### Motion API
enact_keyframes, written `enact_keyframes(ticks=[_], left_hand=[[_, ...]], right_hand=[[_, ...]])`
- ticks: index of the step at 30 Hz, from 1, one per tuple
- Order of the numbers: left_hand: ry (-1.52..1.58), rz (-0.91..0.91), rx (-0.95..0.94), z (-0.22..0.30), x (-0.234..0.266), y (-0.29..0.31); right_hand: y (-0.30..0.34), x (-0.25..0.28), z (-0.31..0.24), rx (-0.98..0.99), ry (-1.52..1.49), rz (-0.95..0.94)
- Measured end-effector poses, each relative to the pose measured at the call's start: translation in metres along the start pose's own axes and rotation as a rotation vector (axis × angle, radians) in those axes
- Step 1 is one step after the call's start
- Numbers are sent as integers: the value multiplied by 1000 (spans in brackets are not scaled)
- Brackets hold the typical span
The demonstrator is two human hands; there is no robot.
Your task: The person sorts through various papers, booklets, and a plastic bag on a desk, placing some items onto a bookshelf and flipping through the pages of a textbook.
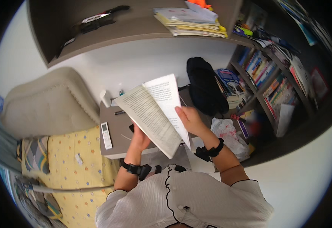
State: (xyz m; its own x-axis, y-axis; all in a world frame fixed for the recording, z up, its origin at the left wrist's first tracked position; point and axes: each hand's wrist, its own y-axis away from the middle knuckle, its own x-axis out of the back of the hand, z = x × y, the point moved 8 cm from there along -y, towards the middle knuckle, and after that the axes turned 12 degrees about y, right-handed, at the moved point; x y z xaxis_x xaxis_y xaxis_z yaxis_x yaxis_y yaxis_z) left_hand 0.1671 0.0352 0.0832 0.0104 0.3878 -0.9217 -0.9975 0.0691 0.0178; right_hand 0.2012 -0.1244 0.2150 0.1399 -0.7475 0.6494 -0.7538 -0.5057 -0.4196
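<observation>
An open paperback book (147,116) with printed pages is held up in front of me, above the desk, tilted. My left hand (139,139) supports its lower left side from beneath; most of those fingers are hidden behind the book. At the right edge, my right hand (190,120) grips the right-hand page or pages, thumb on the front and the other fingers mostly out of sight behind. Both wrists wear black bands with small boxes.
Below the book is a desk (109,113) carrying a white remote control (106,135), a white cup (105,98) and a black bag (207,86). A white plastic bag (230,137) lies right, near crowded bookshelves (258,68). Overhead, a shelf (135,39) holds stacked papers (189,22). A bed (74,155) stands left.
</observation>
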Motion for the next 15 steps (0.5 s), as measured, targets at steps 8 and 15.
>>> enact_keyframes(ticks=[8, 15], left_hand=[[-479, 347, -512, 106, 34, 93], [-614, 454, -694, 150, 14, 157]], right_hand=[[-59, 21, 33, -81, -381, -78], [-95, 47, 65, -30, -401, -214]])
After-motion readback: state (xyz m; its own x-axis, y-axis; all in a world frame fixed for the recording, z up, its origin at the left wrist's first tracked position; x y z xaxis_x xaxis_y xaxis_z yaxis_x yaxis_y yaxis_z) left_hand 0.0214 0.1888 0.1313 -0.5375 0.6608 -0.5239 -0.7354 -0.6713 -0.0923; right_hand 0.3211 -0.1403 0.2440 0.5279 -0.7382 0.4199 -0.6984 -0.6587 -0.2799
